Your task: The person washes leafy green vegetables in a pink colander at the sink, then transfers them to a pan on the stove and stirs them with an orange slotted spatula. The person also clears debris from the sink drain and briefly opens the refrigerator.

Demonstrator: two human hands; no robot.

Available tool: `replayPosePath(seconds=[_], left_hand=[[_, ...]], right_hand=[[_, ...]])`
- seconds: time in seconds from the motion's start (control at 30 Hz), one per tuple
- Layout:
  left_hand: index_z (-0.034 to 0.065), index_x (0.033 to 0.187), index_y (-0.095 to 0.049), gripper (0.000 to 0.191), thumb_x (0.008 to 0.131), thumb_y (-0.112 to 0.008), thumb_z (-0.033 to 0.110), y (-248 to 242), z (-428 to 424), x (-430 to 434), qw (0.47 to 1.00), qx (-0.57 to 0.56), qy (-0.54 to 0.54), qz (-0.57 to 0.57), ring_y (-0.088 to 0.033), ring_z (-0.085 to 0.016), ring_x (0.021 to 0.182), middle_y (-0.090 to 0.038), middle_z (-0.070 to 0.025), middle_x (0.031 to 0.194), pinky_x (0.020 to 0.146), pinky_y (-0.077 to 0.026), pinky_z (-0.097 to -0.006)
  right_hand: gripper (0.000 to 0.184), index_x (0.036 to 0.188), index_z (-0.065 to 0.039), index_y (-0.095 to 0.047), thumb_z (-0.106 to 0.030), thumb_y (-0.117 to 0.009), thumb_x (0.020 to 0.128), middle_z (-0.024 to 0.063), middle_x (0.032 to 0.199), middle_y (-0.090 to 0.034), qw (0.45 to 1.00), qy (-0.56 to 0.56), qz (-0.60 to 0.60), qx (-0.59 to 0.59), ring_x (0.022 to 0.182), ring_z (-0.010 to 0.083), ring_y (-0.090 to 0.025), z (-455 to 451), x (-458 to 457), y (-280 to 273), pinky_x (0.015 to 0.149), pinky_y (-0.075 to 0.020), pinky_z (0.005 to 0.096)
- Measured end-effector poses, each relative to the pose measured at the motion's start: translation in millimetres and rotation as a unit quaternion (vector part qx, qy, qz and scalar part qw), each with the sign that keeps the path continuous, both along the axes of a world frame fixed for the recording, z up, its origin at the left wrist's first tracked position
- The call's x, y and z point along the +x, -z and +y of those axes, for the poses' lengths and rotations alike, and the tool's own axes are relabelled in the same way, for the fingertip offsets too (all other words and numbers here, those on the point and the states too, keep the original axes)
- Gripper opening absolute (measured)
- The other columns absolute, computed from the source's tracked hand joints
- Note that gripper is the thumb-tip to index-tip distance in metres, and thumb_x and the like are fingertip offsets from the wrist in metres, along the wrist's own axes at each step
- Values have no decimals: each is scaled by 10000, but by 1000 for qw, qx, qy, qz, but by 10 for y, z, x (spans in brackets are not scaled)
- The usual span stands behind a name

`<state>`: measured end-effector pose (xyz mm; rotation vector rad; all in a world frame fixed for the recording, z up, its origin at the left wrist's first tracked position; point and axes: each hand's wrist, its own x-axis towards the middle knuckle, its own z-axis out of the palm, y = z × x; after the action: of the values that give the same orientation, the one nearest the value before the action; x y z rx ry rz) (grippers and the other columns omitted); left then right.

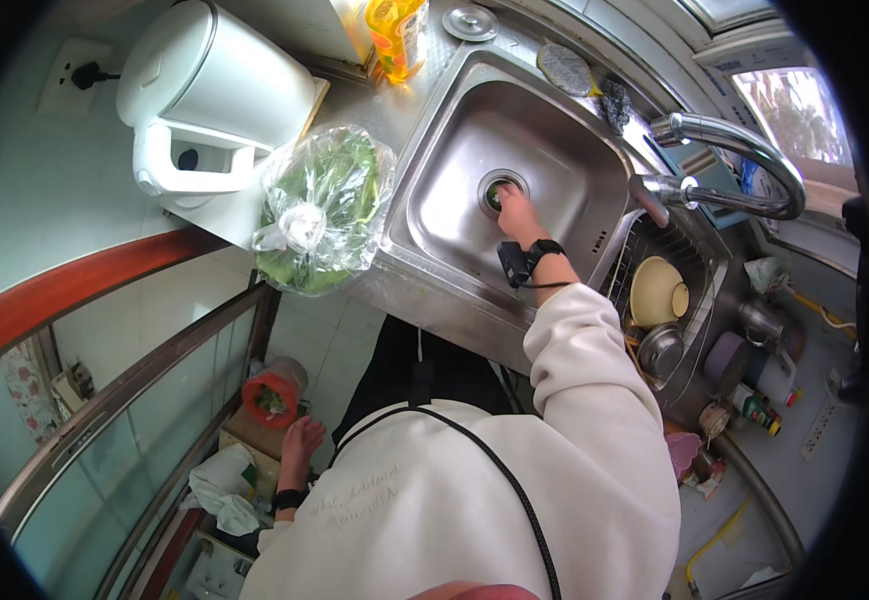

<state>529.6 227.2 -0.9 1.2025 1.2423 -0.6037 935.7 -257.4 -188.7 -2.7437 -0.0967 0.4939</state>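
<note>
My right hand [518, 216] reaches down into the stainless steel sink [449, 172]. Its fingertips are at the drain [491, 189], where dark green scraps show; whether they grip anything is hidden by the hand. My left hand [302, 442] hangs low by my side with nothing in it, fingers loosely extended. Close to it stands a red-rimmed waste bin [248, 396] with green plant scraps inside. On the counter left of the sink sits a knotted clear plastic bag of leafy greens [329, 202].
A white electric kettle [254, 90] and an orange bottle [398, 37] stand at the far left. A round metal lid [470, 22] lies behind the sink. The chrome faucet [768, 161] arches at right, near a dish rack [693, 330] holding a yellow bowl [652, 289].
</note>
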Motion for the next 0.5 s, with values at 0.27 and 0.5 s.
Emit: replayPosePath(seconds=[0.27,0.5], left_hand=[[39,1278,-464,454,986,-438,386,22,84,-43,1000,1,-3,8,-588,-287,1083,-584,-166,1185,940,-466,-409],[45,1267,-474,435,986,-434,375,-18,42,-34,1000,8,0,14,-597,-269,1075,-596,-159,1176,927,-468,-391]], right_hand=[[318,1174,-81,-579,-101,-476,873,101,1248,-561,994,11,99,-44,1131,303,-540,28,37,38,921,-466,409],[307,1079,-119,-648,-49,-478,832,110,1068,-651,998,52,-15,42,967,334,-625,-59,73,115,833,-504,434]])
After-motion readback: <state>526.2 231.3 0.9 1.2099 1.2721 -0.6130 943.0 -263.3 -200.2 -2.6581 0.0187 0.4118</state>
